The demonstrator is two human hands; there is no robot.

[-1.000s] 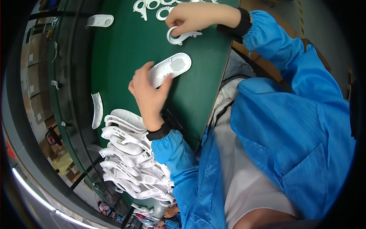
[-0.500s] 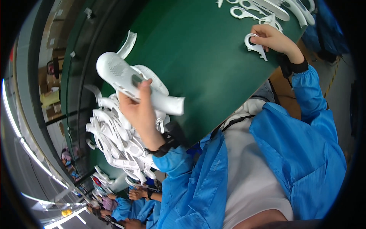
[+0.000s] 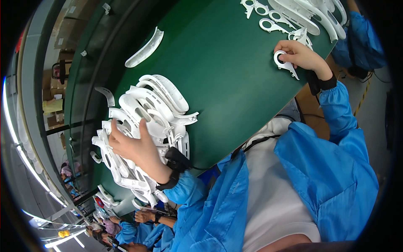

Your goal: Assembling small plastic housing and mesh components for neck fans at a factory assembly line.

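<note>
Resting lower left in the frame, my left hand [image 3: 133,148] lies flat with fingers spread on top of a heap of white plastic shells [image 3: 147,122], pressing on it rather than gripping any one piece. Farther up at the upper right, my right hand [image 3: 299,56] pinches a small white ring-shaped part [image 3: 285,65] against the green desk [image 3: 226,67]. Beyond it, more white parts [image 3: 302,14] crowd the top edge.

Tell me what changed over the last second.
The left hand picked the white shell off the green table, lifted it, and now rests flat on the pile of white shells with the shell laid there. The right hand has kept hold of the small white ring piece on the table.
</note>
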